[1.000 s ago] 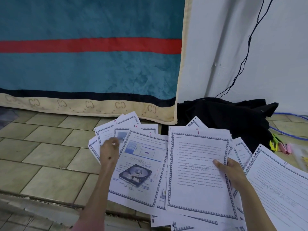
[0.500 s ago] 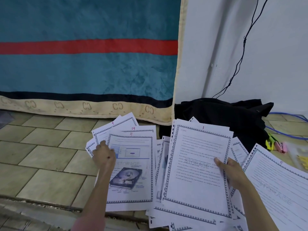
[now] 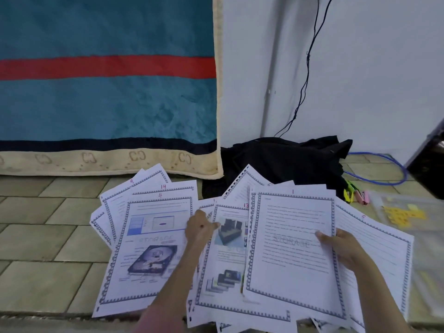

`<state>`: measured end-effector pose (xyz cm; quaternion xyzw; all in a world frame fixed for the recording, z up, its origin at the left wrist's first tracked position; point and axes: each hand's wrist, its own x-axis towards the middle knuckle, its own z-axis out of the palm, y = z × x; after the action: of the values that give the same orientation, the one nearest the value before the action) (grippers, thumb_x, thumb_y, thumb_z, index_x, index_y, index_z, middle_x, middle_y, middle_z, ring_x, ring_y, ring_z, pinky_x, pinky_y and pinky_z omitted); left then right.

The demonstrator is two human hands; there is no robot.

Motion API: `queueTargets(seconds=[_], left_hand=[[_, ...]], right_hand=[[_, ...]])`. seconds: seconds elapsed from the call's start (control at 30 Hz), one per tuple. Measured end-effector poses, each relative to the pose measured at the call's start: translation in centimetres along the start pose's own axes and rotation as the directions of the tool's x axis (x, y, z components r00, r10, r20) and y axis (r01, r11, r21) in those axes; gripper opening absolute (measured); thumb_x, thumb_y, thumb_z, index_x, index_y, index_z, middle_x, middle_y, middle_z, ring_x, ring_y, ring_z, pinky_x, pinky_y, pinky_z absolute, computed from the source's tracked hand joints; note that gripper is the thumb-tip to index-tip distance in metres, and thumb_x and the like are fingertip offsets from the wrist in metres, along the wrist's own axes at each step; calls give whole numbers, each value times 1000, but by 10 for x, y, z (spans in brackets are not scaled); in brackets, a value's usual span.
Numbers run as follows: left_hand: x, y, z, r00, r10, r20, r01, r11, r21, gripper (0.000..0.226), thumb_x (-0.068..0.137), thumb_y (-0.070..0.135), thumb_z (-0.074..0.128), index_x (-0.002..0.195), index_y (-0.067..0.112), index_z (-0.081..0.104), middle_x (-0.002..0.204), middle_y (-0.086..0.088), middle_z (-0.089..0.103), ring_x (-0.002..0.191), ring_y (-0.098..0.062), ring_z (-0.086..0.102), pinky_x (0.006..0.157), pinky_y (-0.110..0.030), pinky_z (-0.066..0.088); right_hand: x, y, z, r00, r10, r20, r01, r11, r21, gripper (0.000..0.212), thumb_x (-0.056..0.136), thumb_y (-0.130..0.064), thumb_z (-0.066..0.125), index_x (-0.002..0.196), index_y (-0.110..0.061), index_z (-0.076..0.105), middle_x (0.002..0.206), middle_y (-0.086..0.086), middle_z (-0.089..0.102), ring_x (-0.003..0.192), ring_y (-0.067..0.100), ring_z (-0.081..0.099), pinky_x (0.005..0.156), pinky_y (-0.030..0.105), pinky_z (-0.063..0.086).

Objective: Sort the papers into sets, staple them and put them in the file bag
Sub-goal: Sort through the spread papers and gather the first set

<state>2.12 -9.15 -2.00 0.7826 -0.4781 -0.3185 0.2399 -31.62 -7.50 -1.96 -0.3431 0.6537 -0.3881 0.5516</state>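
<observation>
Papers (image 3: 149, 239) lie fanned loose on the near floor, unstapled. Right hand (image 3: 341, 248) pinches page 1 (image 3: 290, 239) at its right edge; left hand (image 3: 200, 228) rests on page 13 (image 3: 227, 258), fingers curled, grip unclear. Risk: overlapping sheets sliding, numbers missorted.

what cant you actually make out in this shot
Head view only:
- Body text on page 1: too small and blurred; only the STORAGE watermark reads.
- Page 13: right side covered by page 1, part by the left hand.
- Sheets under the right hand: overlapped, so no count.
- Lowest papers: cut off by the bottom edge.
- Clear bag: contents blurred.
- No stapler in view.
</observation>
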Motion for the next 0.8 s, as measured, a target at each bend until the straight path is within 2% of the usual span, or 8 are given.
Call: queueTargets(seconds=[0.1, 0.17, 0.27, 0.4, 0.47, 0.57, 0.67, 0.8], left_hand=[[0, 2, 5, 1000, 6, 6, -5, 998, -65, 35, 82, 25, 70, 108, 3, 62, 111, -16, 63, 99, -26, 61, 86, -31, 50], [-4, 6, 7, 999, 44, 9, -43, 997, -70, 15, 85, 22, 67, 93, 10, 62, 92, -13, 59, 83, -22, 56, 76, -24, 44], [-4, 11, 11, 999, 44, 26, -41, 994, -99, 19, 89, 15, 61, 105, 6, 58, 96, -3, 53, 85, -18, 52, 68, -21, 43], [-3, 12, 14, 971, 129, 202, -118, 991, -64, 19, 89, 2, 51, 95, 17, 61, 117, -6, 63, 105, -17, 56, 87, -18, 42], [-1, 4, 11, 964, 219, 149, -237, 964, 119, 26, 92, 8, 50, 112, 20, 61, 133, -6, 54, 120, -19, 50, 98, -23, 37], [6, -20, 4, 966, 230, 121, -259, 833, 488, 56, 94, 44, 45, 145, 28, 28, 158, -5, 12, 144, -25, 13, 115, -44, 14], [13, -45, -9, 988, 78, 135, -137, 847, 514, 73, 92, 62, 28, 150, 29, -1, 158, -6, -13, 146, -29, -10, 115, -52, -1], [18, -66, -28, 992, 17, 128, -83, 843, 532, 73, 92, 64, 21, 149, 29, -7, 157, -3, -18, 145, -27, -14, 116, -51, -3]], right_hand=[[-2, 7, 2, 1000, 1, -27, -1, 1000, -1, 12, 89, -8, 62, 100, -2, 63, 89, 13, 69, 77, 26, 67, 46, 24, 55], [-2, 7, 0, 1000, 1, -14, 0, 1000, 19, 12, 89, -7, 61, 100, -3, 63, 89, 12, 69, 78, 25, 67, 49, 26, 56], [2, 9, -4, 1000, 9, -1, -9, 999, 46, 20, 88, -7, 62, 107, -1, 62, 96, 14, 70, 85, 29, 68, 58, 33, 59], [-1, 9, -4, 1000, -18, 3, 18, 999, 35, 18, 87, -6, 63, 104, -2, 63, 92, 12, 70, 82, 27, 69, 55, 30, 59], [-1, 10, -4, 999, -32, -6, 32, 999, 12, 18, 87, -7, 64, 104, -3, 63, 93, 12, 71, 83, 28, 69, 58, 31, 59], [2, 12, -5, 999, -39, -26, 38, 999, -15, 20, 86, -9, 65, 106, -3, 63, 97, 14, 70, 86, 30, 69, 71, 36, 58], [3, 12, -4, 999, -37, -31, 36, 999, -14, 15, 87, -8, 64, 101, -5, 64, 92, 11, 71, 83, 28, 69, 64, 33, 59], [6, 13, -6, 999, -21, -35, 21, 1000, -9, 13, 86, -10, 66, 98, -8, 66, 90, 10, 71, 82, 28, 69, 68, 36, 59]])
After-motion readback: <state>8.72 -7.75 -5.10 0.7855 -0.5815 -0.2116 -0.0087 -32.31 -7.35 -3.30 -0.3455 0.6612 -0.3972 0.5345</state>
